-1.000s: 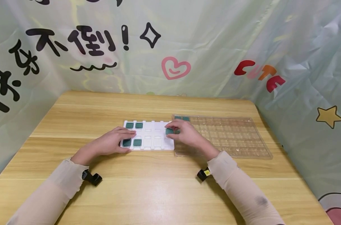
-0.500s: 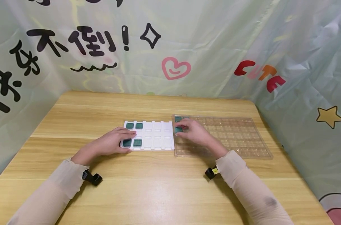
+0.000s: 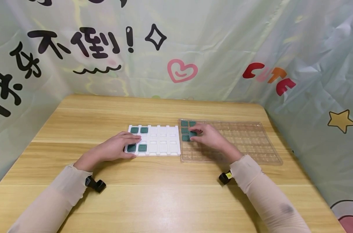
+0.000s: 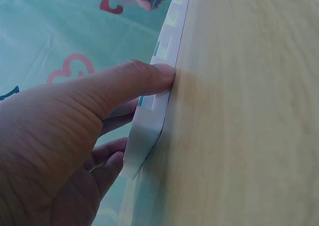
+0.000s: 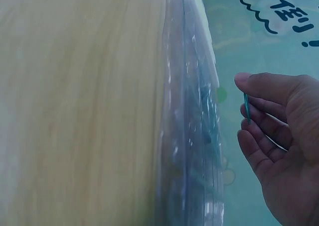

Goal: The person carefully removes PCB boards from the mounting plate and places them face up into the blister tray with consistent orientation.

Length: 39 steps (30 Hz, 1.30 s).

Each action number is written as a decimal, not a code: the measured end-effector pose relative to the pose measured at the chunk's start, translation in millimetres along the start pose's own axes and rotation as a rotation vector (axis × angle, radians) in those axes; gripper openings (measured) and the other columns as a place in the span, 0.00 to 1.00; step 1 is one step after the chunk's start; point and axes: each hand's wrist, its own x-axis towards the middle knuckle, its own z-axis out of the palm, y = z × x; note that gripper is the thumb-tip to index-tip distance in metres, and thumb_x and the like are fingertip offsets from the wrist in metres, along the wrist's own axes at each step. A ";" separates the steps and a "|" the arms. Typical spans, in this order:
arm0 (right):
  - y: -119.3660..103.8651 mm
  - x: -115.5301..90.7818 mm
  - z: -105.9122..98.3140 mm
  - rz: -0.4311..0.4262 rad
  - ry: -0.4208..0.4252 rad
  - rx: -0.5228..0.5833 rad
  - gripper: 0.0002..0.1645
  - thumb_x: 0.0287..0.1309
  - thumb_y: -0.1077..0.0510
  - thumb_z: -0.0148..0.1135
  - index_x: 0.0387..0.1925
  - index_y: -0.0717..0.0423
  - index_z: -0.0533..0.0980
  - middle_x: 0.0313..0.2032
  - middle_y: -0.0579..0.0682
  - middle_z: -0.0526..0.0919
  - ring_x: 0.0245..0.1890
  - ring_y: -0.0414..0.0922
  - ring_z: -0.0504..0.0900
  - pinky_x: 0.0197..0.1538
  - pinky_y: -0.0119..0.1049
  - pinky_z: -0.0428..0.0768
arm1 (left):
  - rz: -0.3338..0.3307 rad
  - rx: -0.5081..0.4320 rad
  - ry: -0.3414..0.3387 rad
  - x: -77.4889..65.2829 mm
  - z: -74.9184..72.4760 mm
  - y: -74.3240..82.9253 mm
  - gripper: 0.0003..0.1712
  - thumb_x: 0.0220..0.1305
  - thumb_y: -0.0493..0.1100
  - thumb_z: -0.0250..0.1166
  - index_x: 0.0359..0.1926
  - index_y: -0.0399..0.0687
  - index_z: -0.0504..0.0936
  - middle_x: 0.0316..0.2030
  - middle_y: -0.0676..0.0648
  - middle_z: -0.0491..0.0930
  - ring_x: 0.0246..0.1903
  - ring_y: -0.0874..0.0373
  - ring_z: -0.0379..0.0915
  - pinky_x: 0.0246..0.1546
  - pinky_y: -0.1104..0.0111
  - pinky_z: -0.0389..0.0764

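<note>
My left hand holds the left end of a white compartment tray, its thumb on the front edge. In the left wrist view, other fingers touch the tray's end wall. Square green chips sit in pockets at that end, partly covered by the hand. My right hand pinches a thin green chip between thumb and fingers, seen edge-on in the right wrist view. It hovers over the left part of a clear plastic tray, beside several green chips lying in the left pockets.
The two trays lie side by side on a wooden table, the white one's right end close to the clear one's left edge. A printed cloth hangs behind and at the sides. Each wrist wears a small black camera.
My right hand has moved right with the chip, from the white tray's right end to over the clear tray, uncovering chips in its left column. The left hand has stayed in place.
</note>
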 end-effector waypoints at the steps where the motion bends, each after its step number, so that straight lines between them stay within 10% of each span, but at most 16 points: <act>1: 1.3 -0.3 -0.5 0.001 -0.002 -0.004 0.23 0.57 0.56 0.71 0.55 0.55 0.81 0.53 0.52 0.80 0.48 0.49 0.79 0.53 0.44 0.79 | -0.001 0.000 0.000 0.1 -0.2 0.1 0.38 0.59 0.54 0.71 0.65 0.37 0.74 0.65 0.43 0.71 0.64 0.41 0.62 0.64 0.48 0.63; 9: 9.0 -1.4 -2.3 0.002 -0.036 -0.062 0.22 0.57 0.56 0.71 0.54 0.55 0.81 0.41 0.48 0.81 0.40 0.45 0.78 0.44 0.42 0.79 | -0.008 0.009 -0.004 0.5 -1.1 1.2 0.38 0.59 0.54 0.71 0.65 0.38 0.74 0.65 0.43 0.71 0.64 0.41 0.62 0.64 0.48 0.62; 39: 19.2 -2.4 1.2 0.065 -0.058 -0.068 0.23 0.57 0.52 0.71 0.55 0.49 0.81 0.59 0.54 0.77 0.56 0.53 0.77 0.57 0.50 0.76 | -0.019 -0.001 -0.009 0.5 -0.3 1.3 0.38 0.58 0.54 0.71 0.65 0.39 0.74 0.65 0.44 0.71 0.64 0.41 0.62 0.65 0.49 0.62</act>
